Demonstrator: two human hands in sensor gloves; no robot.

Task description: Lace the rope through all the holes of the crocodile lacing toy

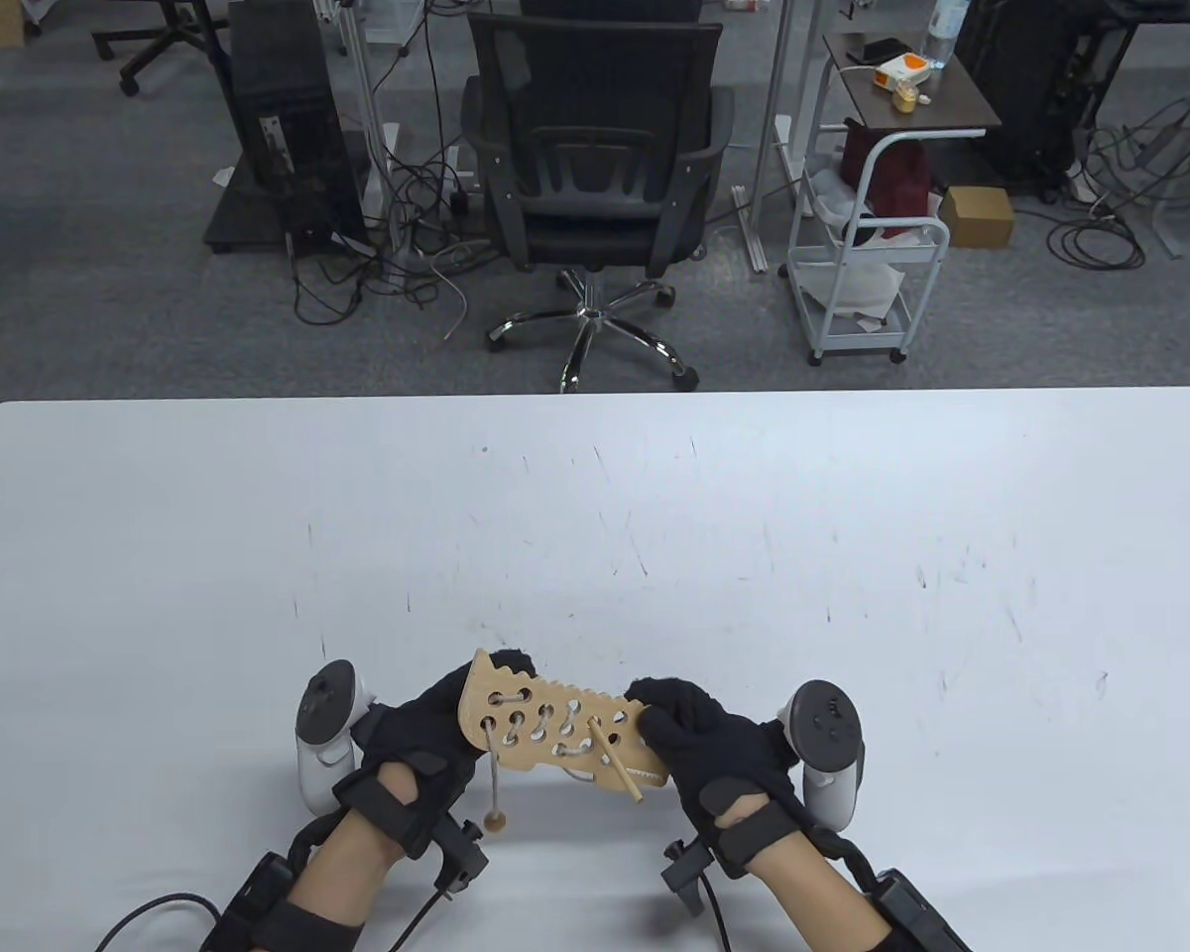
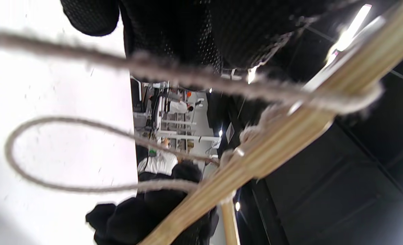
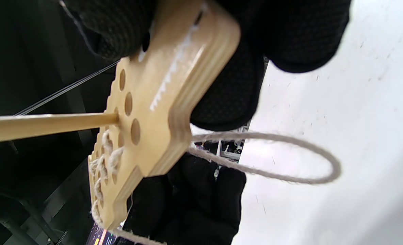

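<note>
The wooden crocodile board is held above the table's near edge, tilted, between both hands. My left hand grips its left end and my right hand grips its right end. Grey rope is laced through several holes on the left part. A wooden needle sticks out of a hole near the right end, toward me. A rope end with a wooden bead hangs from the left side. In the right wrist view the needle pokes through the board, and a slack rope loop hangs behind it.
The white table stretches away behind the hands. Beyond its far edge stand a black office chair and a white cart. In the left wrist view the rope loop hangs beside the board's edge.
</note>
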